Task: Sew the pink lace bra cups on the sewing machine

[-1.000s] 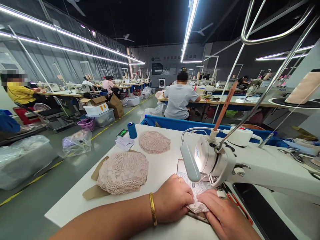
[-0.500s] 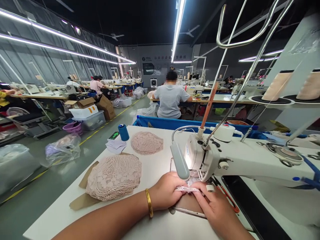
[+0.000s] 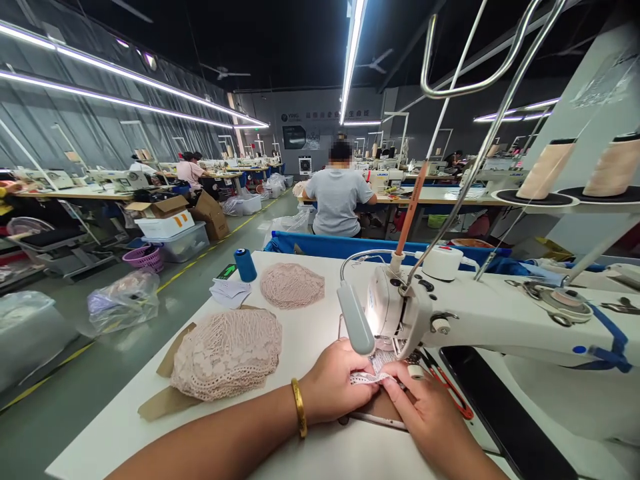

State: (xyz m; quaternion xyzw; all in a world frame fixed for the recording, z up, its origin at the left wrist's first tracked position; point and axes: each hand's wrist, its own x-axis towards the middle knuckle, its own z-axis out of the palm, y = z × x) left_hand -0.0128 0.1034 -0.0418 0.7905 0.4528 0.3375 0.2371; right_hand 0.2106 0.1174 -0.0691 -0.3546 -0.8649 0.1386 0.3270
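Note:
My left hand [image 3: 335, 383], with a gold bangle on the wrist, is closed in a pinch on a small piece of pale lace [image 3: 373, 373] in front of the needle of the white sewing machine [image 3: 450, 313]. My right hand [image 3: 425, 413] presses fingers together on the same lace piece from the right. The lace lies on the white table [image 3: 320, 453] under the machine's lamp [image 3: 355, 320]. Part of the lace is hidden beneath both hands.
Two heaps of pink lace [image 3: 227, 353] [image 3: 293, 285] lie to the left, the nearer on brown card. A blue thread spool [image 3: 245, 265] and papers [image 3: 230, 292] stand behind. Red scissors [image 3: 447, 393] lie right of my hands. Other people sew at tables ahead.
Both hands slid the lace piece forward toward the needle; it is now bunched narrower between the fingers. The camera view shifted slightly right.

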